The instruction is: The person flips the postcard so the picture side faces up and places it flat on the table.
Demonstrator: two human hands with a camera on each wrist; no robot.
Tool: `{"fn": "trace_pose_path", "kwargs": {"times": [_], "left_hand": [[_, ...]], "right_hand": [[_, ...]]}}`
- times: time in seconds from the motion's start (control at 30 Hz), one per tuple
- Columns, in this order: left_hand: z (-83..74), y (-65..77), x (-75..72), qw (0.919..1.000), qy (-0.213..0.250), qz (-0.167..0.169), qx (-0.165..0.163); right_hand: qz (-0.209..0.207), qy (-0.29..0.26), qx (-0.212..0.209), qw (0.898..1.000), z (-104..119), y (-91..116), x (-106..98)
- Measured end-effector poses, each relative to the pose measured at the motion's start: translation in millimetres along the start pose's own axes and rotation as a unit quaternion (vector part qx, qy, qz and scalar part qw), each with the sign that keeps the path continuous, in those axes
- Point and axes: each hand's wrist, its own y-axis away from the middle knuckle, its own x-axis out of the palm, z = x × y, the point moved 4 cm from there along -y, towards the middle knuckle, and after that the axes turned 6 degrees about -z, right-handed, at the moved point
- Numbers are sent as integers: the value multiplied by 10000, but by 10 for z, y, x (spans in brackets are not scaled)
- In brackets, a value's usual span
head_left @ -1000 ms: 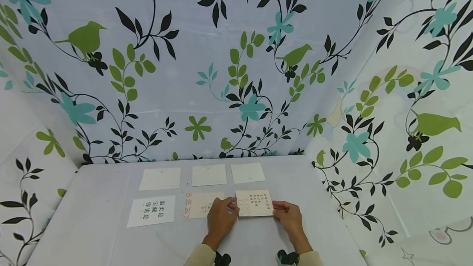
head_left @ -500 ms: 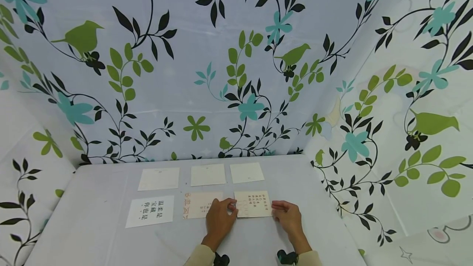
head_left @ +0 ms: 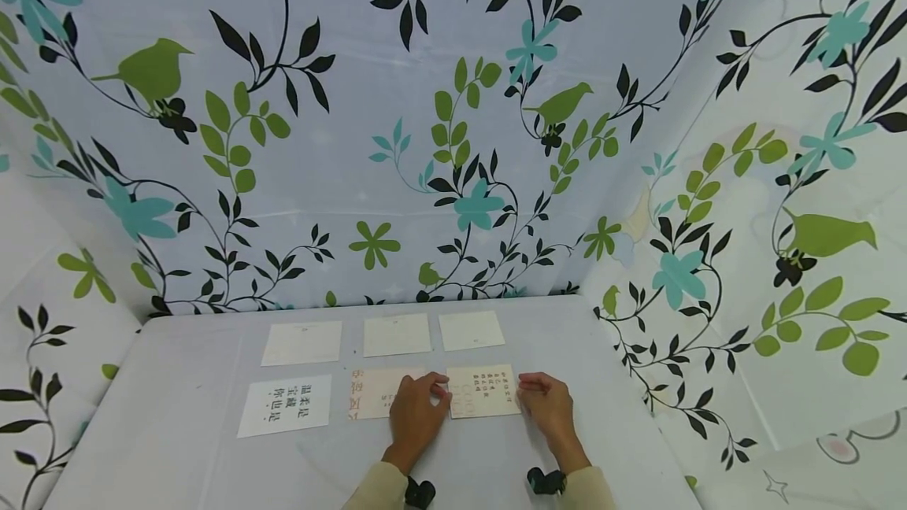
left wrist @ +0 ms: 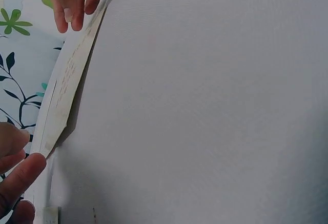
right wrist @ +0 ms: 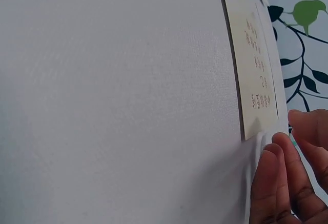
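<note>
Head view: the cream card (head_left: 485, 393) is lying on the counter (head_left: 177, 423) between left hand (head_left: 416, 415) and right hand (head_left: 551, 409). Left wrist view: left fingers (left wrist: 23, 177) are bending loosely beside its end (touching or not, I cannot tell). Right wrist view: right fingers (right wrist: 294, 167) are resting unclenched just past its other end.
</note>
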Motion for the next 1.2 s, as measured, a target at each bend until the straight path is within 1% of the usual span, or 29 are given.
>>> {"fn": "trace_pose_path", "kwargs": {"times": [0.1, 0.3, 0.43, 0.6, 0.73, 0.97, 1.13, 1.2], "left_hand": [[-7, -60, -12, 10000, 34, -18, -10], [-7, -229, -42, 9998, 130, 90, -134], [15, -330, -35, 9997, 189, 88, -92], [51, -435, -6, 9995, 233, 191, -121], [70, -508, 15, 9992, 229, 280, -180], [82, -611, 48, 9993, 259, 255, -56], [99, -672, 78, 9992, 229, 309, -74], [103, -694, 89, 9991, 223, 340, -105]], "right_hand": [[-68, -18, 3, 10000, 27, -44, 20], [-163, -79, -100, 9998, 79, -155, 71], [-220, -122, -163, 9996, 100, -218, 93], [-234, -176, -191, 9994, 144, -281, 119], [-207, -143, -192, 9995, 197, -332, 148], [-194, -71, -158, 9997, 291, -431, 178], [-211, -101, -164, 9996, 349, -492, 184], [-200, -92, -92, 9997, 359, -522, 195]]}}
